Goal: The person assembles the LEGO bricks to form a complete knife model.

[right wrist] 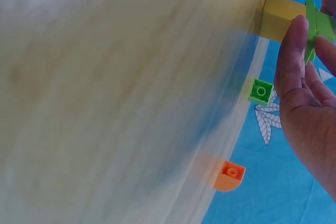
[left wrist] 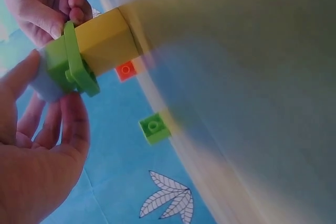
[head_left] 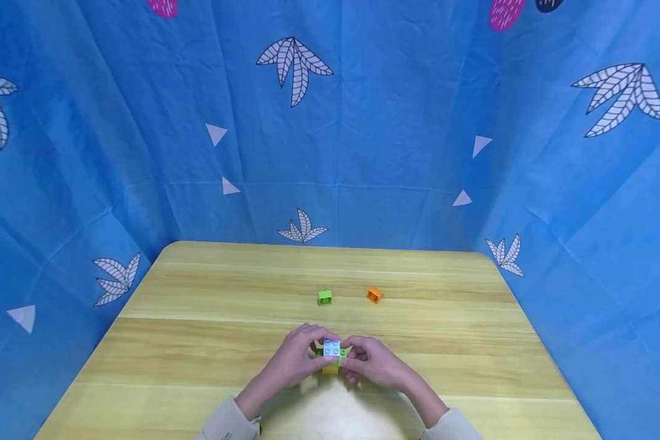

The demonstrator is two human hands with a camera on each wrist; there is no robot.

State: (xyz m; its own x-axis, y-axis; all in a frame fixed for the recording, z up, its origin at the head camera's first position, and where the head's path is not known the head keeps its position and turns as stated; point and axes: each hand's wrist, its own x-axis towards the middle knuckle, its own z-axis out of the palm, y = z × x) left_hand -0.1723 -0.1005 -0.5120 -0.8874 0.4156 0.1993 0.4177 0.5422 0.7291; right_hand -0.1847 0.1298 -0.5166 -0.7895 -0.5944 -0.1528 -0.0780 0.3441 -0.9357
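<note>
Wood-grain table (head_left: 198, 348), lower half. Left hand (head_left: 294, 357) and right hand (head_left: 376, 363), low centre, around brick stack (left wrist: 56, 62): left fingers clamped on light-blue brick (head_left: 332, 348), right pinching green plate (left wrist: 79, 64). Uneven pressing could unseat yellow brick (left wrist: 107, 40). Above: loose orange brick (head_left: 374, 294), loose green brick (head_left: 325, 297).

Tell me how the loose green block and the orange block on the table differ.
The loose green block is boxy; the orange block has a curved side. In the head view, the green block faces nearly straight on, while the orange block is turned at an angle, farther right. Both show a hollow underside.
</note>
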